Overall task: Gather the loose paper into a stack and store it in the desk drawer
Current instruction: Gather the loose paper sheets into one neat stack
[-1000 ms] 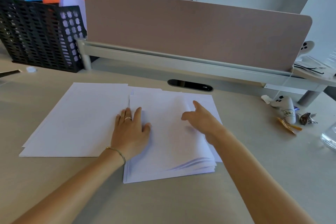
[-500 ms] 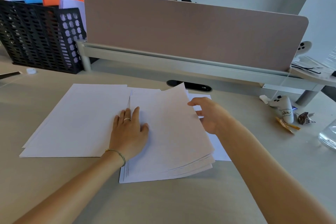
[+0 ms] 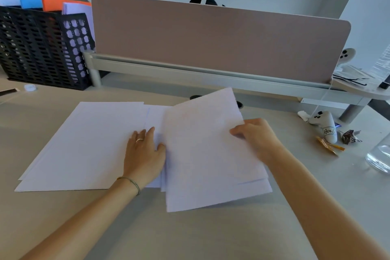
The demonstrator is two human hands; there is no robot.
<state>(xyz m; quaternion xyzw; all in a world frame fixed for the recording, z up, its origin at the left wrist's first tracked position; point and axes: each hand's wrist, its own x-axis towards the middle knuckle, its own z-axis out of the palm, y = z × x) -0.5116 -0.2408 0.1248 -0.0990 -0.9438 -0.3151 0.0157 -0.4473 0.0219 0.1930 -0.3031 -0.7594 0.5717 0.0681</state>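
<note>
Only "Hoot" on white toy [image 3: 326, 129]

the only legible writing is a handwritten label reading "hoot" on the white toy [image 3: 326, 127] at three o'clock.

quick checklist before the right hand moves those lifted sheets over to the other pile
1. Right hand pinches the right edge of the lifted white sheets: ok.
2. Left hand presses flat on the paper beneath: ok.
3. Flat white paper pile on the left squared up: not ok, edges stagger at its left side.
4. Clear glass stands apart from the sheets: ok.
5. All loose sheets lifted together: cannot tell.
6. Desk drawer open: cannot tell, not in view.
</note>
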